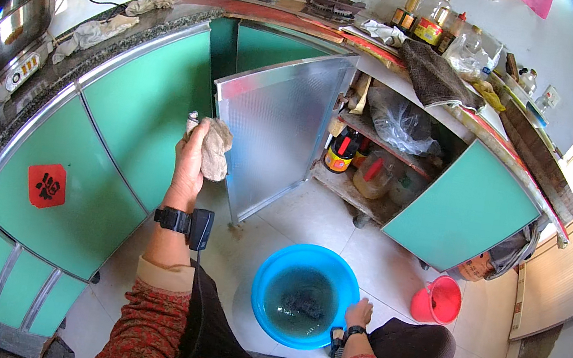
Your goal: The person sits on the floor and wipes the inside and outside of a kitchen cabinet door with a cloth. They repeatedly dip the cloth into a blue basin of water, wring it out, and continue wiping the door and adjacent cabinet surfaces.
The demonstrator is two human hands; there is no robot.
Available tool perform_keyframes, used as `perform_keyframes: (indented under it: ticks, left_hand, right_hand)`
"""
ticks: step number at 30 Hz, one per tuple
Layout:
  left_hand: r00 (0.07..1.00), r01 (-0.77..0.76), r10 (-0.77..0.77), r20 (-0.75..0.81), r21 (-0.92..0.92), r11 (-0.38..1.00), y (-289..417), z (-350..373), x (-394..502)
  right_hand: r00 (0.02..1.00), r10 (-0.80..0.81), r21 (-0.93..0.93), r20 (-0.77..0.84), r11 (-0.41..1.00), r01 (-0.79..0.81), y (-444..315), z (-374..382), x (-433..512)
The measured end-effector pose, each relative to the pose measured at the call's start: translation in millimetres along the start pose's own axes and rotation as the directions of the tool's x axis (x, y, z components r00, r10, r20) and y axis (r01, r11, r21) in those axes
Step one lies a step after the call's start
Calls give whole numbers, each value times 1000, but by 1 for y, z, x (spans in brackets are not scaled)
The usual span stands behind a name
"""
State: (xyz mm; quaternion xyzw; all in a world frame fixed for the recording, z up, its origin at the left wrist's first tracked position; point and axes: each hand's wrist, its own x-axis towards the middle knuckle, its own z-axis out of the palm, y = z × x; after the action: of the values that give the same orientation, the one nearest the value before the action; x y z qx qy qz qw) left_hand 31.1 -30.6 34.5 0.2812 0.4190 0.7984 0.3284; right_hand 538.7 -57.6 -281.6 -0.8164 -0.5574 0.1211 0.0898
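My left hand [191, 156] grips a crumpled beige cloth [216, 152] at the outer edge of a swung-out cabinet door [279, 133]. The door's inner face is silvery and ribbed; whether the cloth presses on it I cannot tell. On the floor before me stands a blue plastic basin [263, 264] of dark, cloudy water, with a dark shape under the surface. Beside the basin's right rim is my right hand [359, 312], its fingers curled; whether it holds the rim is not clear.
Right of the door, a shelf [344, 185] holds bottles and jars under a plastic bag [400, 121]. A small red bucket [420, 304] stands on the tiles to the right. Green cabinet fronts [139, 85] curve along the left. A dark towel [435, 76] hangs over the counter edge.
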Motion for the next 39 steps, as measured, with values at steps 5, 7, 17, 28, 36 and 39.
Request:
perform_keyframes:
  ticks: [5,7,17,28,36,39]
  left_hand:
    - [999,-40,37,15,222,974,10,14,-19]
    - [997,-27,6,78,272,962,12,19,-28]
    - [990,-115,67,126,421,900,14,27,-40]
    - [934,-131,-93,344,574,809,27,31,-52]
    - [860,-284,-83,504,608,742,25,65,-77]
    - [822,-373,-7,570,548,749,25,73,-84]
  right_hand:
    - [965,-262,317,6,916,246,-68,-23,37]
    - [916,-401,380,30,852,361,-95,-18,28]
    - [841,-532,70,99,847,527,-163,8,13]
    - [793,-565,-119,228,792,599,-167,35,60]
    - [782,-565,-162,263,773,613,-139,29,55]
    - [807,-523,-173,275,799,576,-124,28,48]
